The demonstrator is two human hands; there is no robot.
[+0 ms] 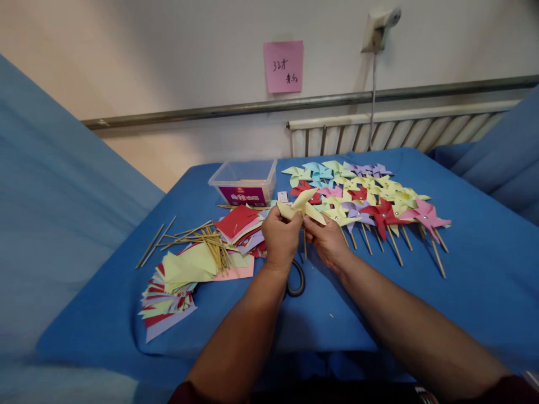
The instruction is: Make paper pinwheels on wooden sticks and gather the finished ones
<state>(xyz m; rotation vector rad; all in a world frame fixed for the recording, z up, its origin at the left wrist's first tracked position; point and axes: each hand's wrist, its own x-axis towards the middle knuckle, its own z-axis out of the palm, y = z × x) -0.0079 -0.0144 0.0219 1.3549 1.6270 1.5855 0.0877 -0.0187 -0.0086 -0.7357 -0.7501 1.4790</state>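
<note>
A pale yellow paper pinwheel point(304, 203) is held up between both hands over the middle of the table. My left hand point(281, 231) is closed on the pinwheel's left side, thumb near its centre. On its right side the fingers of my right hand point(327, 238) pinch it close to the middle. A thin wooden stick point(305, 246) points down below the pinwheel between the hands. Beneath my wrists lies a pair of scissors, of which one black handle loop point(296, 279) shows; the rest is hidden.
Finished pinwheels point(384, 216) in several colours cover the table's right back. A clear plastic box point(243, 182) stands behind my left hand. Coloured paper sheets point(189, 266) and loose wooden sticks point(217, 247) lie to the left on the blue tablecloth point(101, 303).
</note>
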